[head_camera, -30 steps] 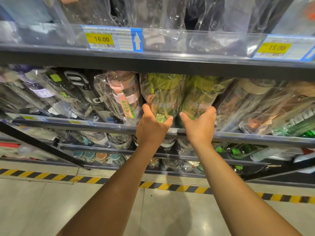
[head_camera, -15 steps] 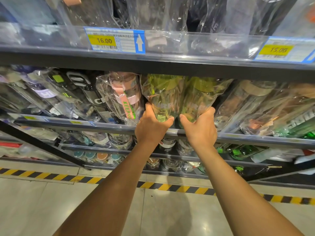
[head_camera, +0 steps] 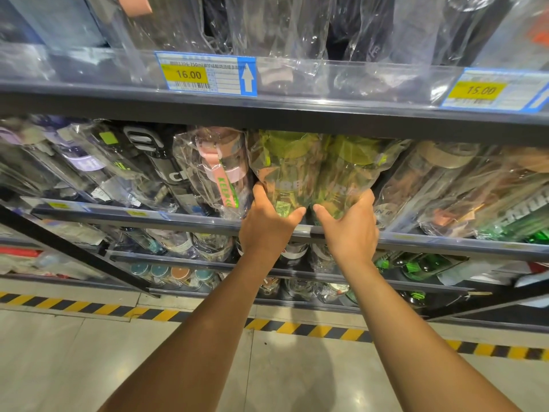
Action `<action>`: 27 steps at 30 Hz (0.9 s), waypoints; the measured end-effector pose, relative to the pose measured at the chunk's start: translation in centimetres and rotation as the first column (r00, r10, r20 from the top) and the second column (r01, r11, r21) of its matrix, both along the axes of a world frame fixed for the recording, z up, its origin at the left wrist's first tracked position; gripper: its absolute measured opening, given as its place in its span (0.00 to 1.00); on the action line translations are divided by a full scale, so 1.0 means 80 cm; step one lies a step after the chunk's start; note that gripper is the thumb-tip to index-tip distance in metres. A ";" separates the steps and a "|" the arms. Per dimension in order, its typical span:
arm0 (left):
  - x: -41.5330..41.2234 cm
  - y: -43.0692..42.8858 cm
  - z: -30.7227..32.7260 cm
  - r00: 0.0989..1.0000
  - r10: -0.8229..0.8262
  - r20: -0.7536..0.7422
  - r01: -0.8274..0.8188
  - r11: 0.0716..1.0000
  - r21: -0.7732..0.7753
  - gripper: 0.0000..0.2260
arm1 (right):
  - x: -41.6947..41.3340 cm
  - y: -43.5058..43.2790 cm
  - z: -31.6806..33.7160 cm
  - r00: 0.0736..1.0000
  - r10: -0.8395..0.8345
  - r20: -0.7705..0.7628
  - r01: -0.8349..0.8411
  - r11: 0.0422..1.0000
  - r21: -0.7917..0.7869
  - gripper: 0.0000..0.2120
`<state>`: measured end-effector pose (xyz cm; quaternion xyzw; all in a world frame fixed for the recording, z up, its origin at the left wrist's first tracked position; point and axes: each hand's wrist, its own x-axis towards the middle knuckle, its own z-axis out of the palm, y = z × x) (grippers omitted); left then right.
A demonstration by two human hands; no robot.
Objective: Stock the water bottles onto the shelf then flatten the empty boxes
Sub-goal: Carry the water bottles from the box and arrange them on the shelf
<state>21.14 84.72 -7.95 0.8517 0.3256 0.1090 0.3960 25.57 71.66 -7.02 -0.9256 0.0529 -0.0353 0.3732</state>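
Observation:
Two green water bottles in clear plastic wrap stand side by side on the middle shelf (head_camera: 184,223). My left hand (head_camera: 269,226) grips the base of the left green bottle (head_camera: 283,171), thumb and fingers curled round it. My right hand (head_camera: 349,230) grips the base of the right green bottle (head_camera: 349,173) the same way. Both bottles lean back under the upper shelf. No boxes are in view.
A pink-strapped bottle (head_camera: 221,173) stands just left of my left hand, brown-lidded bottles (head_camera: 430,179) just right. The upper shelf edge (head_camera: 297,114) with price tags (head_camera: 205,74) hangs close above. Lower shelves hold more wrapped bottles. A yellow-black stripe (head_camera: 312,324) marks the tiled floor.
Both hands have stayed on the two green bottles and pushed them slightly further back on the shelf; the view has shifted a little.

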 end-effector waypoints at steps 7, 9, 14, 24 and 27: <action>-0.018 -0.005 -0.003 0.998 -0.052 0.019 0.052 0.998 -0.020 0.46 | -0.007 -0.005 0.002 1.000 0.010 0.006 -0.010 0.994 0.104 0.49; -0.028 -0.008 -0.007 0.997 -0.068 0.044 0.069 0.997 -0.022 0.46 | -0.016 -0.010 0.005 1.000 0.026 0.010 -0.027 0.993 0.114 0.51; -0.069 -0.020 -0.019 0.988 -0.143 0.049 0.140 0.987 0.077 0.44 | -0.048 -0.028 0.013 0.998 0.061 -0.002 -0.061 0.994 0.089 0.50; -0.111 -0.076 -0.004 0.942 -0.316 0.114 0.218 0.833 0.509 0.32 | -0.084 -0.104 0.026 0.989 0.049 0.138 -0.036 0.995 -0.094 0.37; -0.098 -0.111 0.001 0.920 -0.358 0.161 0.240 0.839 0.489 0.31 | -0.076 -0.137 0.026 0.981 0.047 0.191 -0.018 0.988 -0.152 0.36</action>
